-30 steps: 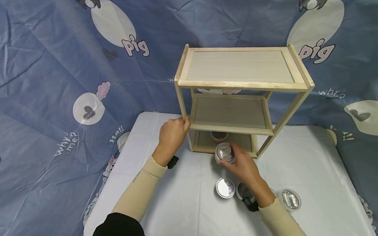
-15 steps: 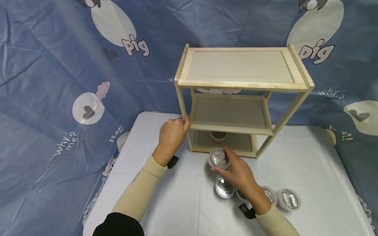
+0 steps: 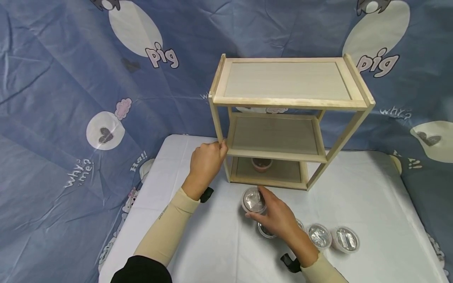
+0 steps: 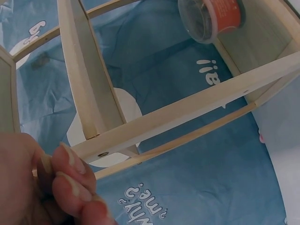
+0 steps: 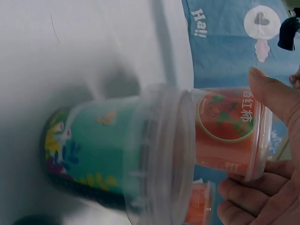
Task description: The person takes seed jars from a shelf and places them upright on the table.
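My left hand (image 3: pixel 207 163) grips the front left post (image 3: pixel 216 120) of a three-tier wooden shelf (image 3: pixel 288 80). In the left wrist view its fingers (image 4: pixel 70 187) curl at the light wood. My right hand (image 3: pixel 277 214) holds a clear plastic tub (image 3: pixel 254 199) by its lid end. A red label with a tomato print shows on this tub (image 5: pixel 225 126) in the right wrist view. Just beyond its base is a green printed tub (image 5: pixel 98 145) on the table; I cannot tell whether they touch. On the bottom tier stands another red-labelled tub (image 3: pixel 262 165).
Several lidded tubs stand on the white cloth in front of the shelf, among them a tub (image 3: pixel 319 236) and the rightmost tub (image 3: pixel 346 239). A blue printed curtain (image 3: pixel 170 98) hangs behind. The white table's left edge (image 3: pixel 141 188) runs beside my left arm.
My right hand has carried the red-labelled tub away from the bottom tier, toward me and to the left. More tubs on the right now show. The left hand stays on the post.
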The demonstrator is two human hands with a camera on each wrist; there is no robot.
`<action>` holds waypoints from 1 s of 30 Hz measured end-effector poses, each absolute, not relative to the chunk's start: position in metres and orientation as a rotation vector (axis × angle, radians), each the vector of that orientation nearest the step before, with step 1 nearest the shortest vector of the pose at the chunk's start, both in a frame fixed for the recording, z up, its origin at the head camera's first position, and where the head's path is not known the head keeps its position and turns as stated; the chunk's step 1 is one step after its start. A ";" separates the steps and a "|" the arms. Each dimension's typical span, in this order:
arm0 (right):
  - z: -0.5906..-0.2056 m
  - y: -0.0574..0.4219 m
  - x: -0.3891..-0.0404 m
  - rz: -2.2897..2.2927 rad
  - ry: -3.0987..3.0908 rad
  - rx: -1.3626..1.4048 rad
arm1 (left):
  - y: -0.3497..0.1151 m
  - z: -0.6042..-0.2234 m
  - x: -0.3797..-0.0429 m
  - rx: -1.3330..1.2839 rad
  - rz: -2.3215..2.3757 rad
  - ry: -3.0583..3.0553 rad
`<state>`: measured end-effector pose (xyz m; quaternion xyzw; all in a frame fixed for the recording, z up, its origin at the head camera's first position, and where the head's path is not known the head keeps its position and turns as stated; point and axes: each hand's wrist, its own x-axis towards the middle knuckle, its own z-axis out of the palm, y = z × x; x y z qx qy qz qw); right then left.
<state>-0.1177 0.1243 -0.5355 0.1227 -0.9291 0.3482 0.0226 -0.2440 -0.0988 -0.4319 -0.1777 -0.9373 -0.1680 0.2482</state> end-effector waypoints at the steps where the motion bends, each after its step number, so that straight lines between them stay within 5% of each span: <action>1: -0.536 0.123 -0.117 1.076 -2.877 0.390 | -0.099 -0.432 -0.244 -0.485 -0.460 -2.551; 30: -0.560 0.102 -0.106 0.931 -2.887 0.642 | -0.098 -0.432 -0.243 -0.482 -0.478 -2.567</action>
